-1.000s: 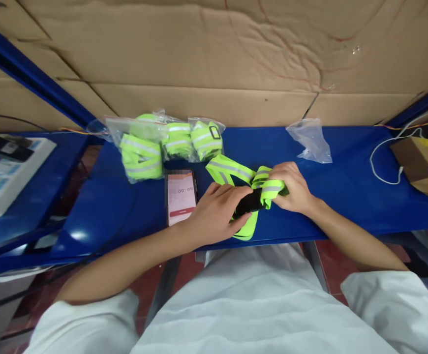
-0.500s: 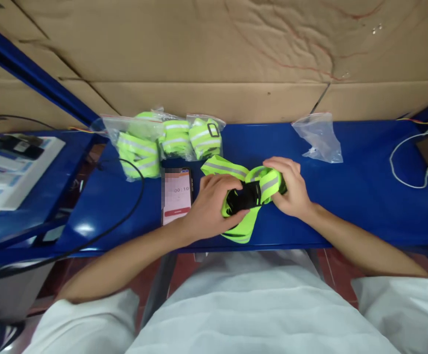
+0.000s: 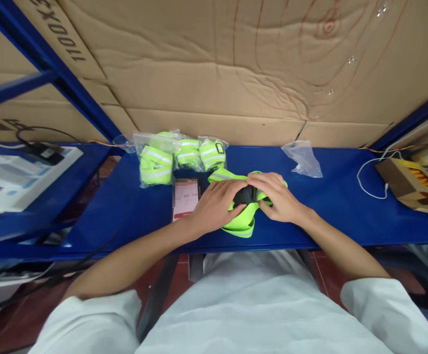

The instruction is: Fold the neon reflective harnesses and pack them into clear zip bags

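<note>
A neon yellow-green reflective strap (image 3: 241,225) with a grey stripe lies loosely bunched at the front of the blue table. Its black buckle (image 3: 244,196) sits between my two hands. My left hand (image 3: 217,204) is curled around the buckle's left side, thumb below and fingers above. From the right, my right hand (image 3: 275,196) grips the strap beside the buckle, its fingertips meeting those of the left. Part of the strap is hidden under both hands.
Clear bags with folded reflective straps (image 3: 157,164) stand at the back left. A phone (image 3: 185,199) showing a timer lies by my left hand. At the back right are a clear plastic bag (image 3: 304,158), a white cable (image 3: 371,189) and an open cardboard box (image 3: 411,184). A power strip (image 3: 33,177) is far left.
My right hand has moved left along the strap, up against the black buckle and my left hand. The camera has tilted up, showing more cardboard wall.
</note>
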Demonstrator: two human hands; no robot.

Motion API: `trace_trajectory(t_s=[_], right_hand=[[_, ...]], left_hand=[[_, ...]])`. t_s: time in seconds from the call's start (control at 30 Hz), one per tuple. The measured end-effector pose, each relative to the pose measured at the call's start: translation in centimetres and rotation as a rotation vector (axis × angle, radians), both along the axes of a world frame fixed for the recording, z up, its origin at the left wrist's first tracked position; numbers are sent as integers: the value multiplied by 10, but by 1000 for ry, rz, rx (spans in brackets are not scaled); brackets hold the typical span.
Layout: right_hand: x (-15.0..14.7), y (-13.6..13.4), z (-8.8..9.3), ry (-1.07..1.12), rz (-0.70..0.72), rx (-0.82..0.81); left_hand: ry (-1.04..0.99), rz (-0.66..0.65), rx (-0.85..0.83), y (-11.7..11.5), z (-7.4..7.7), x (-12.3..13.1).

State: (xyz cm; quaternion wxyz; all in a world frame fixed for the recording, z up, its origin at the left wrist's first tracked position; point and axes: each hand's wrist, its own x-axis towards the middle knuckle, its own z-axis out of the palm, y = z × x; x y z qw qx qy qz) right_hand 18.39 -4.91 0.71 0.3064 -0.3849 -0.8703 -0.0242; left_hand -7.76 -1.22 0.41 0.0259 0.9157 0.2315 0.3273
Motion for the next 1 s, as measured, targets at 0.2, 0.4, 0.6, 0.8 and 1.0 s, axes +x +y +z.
trace_trajectory(t_s=[0.2, 0.4, 0.6, 0.8, 1.0], right_hand=[[8, 4, -3, 16, -16, -136], [4, 5, -9, 78, -91, -104], [-5, -1, -5, -88, -70, 151], [-7, -4, 1, -224, -109, 192], [-2, -11, 16, -245, -25, 163]], left_hand=[[-38, -24, -24, 2, -1, -1], [-80, -75, -35, 8, -3, 0], [-88, -56, -72, 10, -7, 1], [-26, -41, 7, 14, -9, 1], [-68, -64, -12, 7, 0, 2]])
